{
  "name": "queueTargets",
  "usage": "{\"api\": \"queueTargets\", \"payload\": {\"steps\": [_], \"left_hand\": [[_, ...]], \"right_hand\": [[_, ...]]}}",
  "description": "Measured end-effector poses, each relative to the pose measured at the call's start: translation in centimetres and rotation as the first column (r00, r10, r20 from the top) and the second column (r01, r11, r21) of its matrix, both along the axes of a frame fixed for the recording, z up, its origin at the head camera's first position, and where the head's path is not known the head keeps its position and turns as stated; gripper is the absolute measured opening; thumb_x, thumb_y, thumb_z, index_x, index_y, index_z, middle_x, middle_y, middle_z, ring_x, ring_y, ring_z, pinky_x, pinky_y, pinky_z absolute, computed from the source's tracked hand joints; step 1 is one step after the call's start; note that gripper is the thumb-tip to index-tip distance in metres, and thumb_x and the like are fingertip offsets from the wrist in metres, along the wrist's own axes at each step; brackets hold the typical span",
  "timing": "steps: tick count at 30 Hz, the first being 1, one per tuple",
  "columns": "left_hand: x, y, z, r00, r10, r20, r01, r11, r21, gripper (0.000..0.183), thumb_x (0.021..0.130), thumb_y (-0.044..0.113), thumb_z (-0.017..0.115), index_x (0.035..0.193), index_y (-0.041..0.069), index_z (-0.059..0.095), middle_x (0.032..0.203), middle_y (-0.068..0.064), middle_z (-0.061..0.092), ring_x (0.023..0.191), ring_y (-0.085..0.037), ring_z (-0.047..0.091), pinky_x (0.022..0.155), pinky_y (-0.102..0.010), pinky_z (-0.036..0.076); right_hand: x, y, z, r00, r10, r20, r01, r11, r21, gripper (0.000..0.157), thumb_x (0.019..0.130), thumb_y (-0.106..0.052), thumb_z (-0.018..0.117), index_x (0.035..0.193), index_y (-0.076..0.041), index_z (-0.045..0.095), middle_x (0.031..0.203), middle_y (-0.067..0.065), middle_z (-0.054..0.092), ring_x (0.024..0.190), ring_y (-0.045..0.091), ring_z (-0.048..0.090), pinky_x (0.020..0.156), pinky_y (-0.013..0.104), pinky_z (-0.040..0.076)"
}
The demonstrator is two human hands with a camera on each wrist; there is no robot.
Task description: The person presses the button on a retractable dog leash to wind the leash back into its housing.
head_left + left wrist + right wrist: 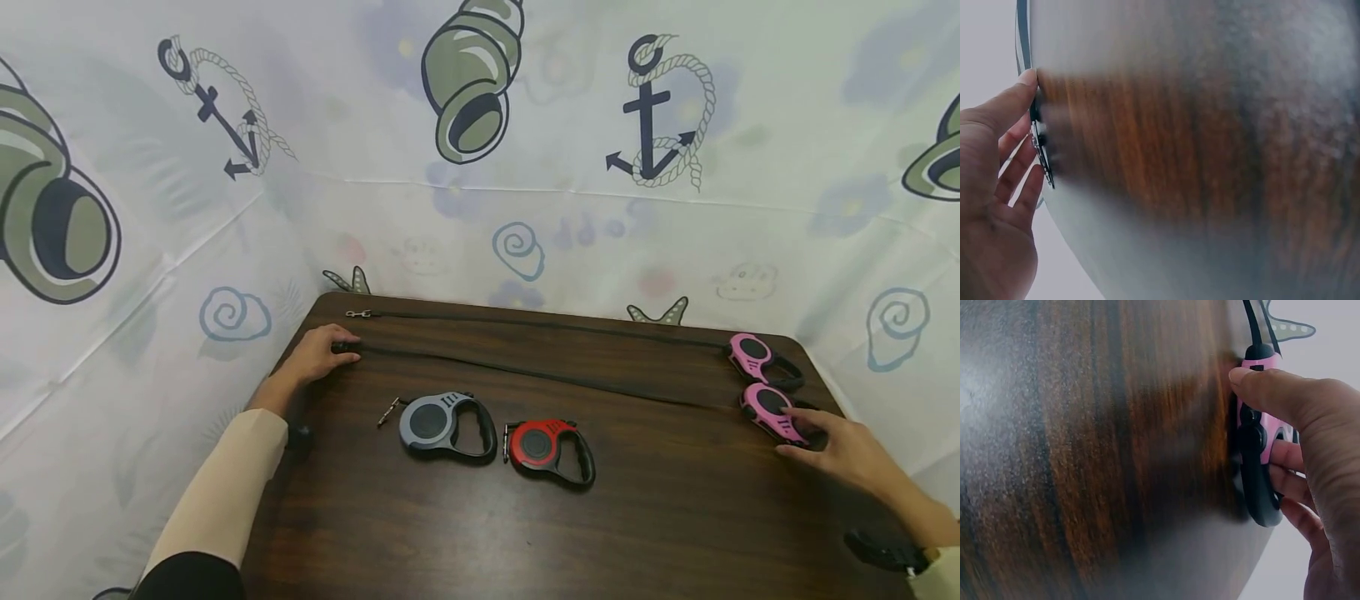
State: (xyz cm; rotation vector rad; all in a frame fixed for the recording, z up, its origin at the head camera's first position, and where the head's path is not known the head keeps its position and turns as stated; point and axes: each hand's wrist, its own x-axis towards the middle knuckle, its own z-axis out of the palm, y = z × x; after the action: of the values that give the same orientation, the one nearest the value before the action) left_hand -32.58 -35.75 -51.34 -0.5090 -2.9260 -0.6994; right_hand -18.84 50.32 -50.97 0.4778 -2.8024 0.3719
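Near the table's right edge my right hand [855, 454] holds a pink retractable dog leash [769, 402], its fingers through the black handle [1255, 487] and its thumb along the pink casing. From that leash a dark strap [525, 372] runs out leftward across the table. My left hand [318, 354] pinches the strap's far end at the left edge, with the metal clip [1041, 153] hanging beside the fingers in the left wrist view. Behind lies a second pink retractable leash [750, 347], its strap [540, 323] also drawn out, ending in a metal clip [358, 314].
In front of the straps, a grey retractable leash [429, 421] and a smaller red one [536, 446] lie side by side, clips at their left. The dark wood table [465, 542] meets a printed cloth backdrop [562, 242] behind and at both sides.
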Motion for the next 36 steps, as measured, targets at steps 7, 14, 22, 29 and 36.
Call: {"api": "queueTargets", "payload": {"steps": [7, 14, 22, 29, 36], "left_hand": [[0.2, -0.2, 0.2, 1.0, -0.006, 0.008, 0.006, 1.0, 0.016, 0.031, 0.092, 0.01, 0.083, 0.119, -0.004, 0.077, 0.116, -0.025, 0.071, 0.117, -0.048, 0.064, 0.106, -0.062, 0.045], [0.5, -0.4, 0.6, 0.998, -0.047, -0.04, 0.049, 0.997, 0.055, 0.023, 0.089, 0.005, 0.084, 0.109, -0.005, 0.08, 0.107, -0.022, 0.075, 0.108, -0.046, 0.068, 0.099, -0.061, 0.049], [1.0, -0.6, 0.5, 0.994, -0.068, -0.085, 0.074, 0.995, 0.072, 0.017, 0.086, 0.002, 0.086, 0.102, -0.003, 0.081, 0.101, -0.019, 0.076, 0.103, -0.043, 0.07, 0.095, -0.06, 0.05], [0.9, -0.9, 0.3, 0.988, -0.087, -0.126, 0.094, 0.994, 0.054, 0.012, 0.087, -0.001, 0.084, 0.098, -0.002, 0.081, 0.099, -0.017, 0.076, 0.099, -0.042, 0.071, 0.092, -0.058, 0.051], [0.9, -1.3, 0.1, 0.989, -0.085, -0.119, 0.091, 0.995, 0.049, 0.01, 0.089, 0.0, 0.083, 0.098, 0.0, 0.081, 0.098, -0.016, 0.076, 0.099, -0.04, 0.071, 0.091, -0.057, 0.051]], "right_hand": [[-0.2, -0.2, -0.7, 1.0, 0.006, 0.015, -0.006, 1.0, -0.011, 0.069, 0.067, -0.026, 0.1, 0.121, 0.002, 0.069, 0.087, 0.014, 0.075, 0.066, 0.01, 0.058, 0.057, 0.037, 0.048], [0.0, -0.3, -1.3, 1.0, -0.006, -0.02, 0.005, 1.0, -0.023, 0.07, 0.065, -0.022, 0.101, 0.122, 0.001, 0.069, 0.084, 0.01, 0.074, 0.065, 0.002, 0.049, 0.056, 0.035, 0.046], [0.1, -0.5, -1.6, 0.999, -0.026, -0.032, 0.025, 0.999, -0.033, 0.069, 0.065, -0.019, 0.101, 0.122, 0.002, 0.069, 0.083, 0.011, 0.073, 0.063, 0.0, 0.044, 0.054, 0.031, 0.043], [0.0, -0.5, -1.5, 0.998, -0.027, -0.047, 0.026, 0.999, -0.026, 0.068, 0.065, -0.016, 0.1, 0.122, 0.003, 0.068, 0.082, 0.012, 0.073, 0.062, 0.0, 0.042, 0.054, 0.03, 0.042], [-0.1, -0.6, -1.1, 0.999, -0.023, -0.047, 0.023, 1.0, -0.011, 0.065, 0.067, -0.013, 0.098, 0.122, 0.004, 0.067, 0.08, 0.013, 0.071, 0.06, 0.005, 0.042, 0.053, 0.03, 0.039]]}}
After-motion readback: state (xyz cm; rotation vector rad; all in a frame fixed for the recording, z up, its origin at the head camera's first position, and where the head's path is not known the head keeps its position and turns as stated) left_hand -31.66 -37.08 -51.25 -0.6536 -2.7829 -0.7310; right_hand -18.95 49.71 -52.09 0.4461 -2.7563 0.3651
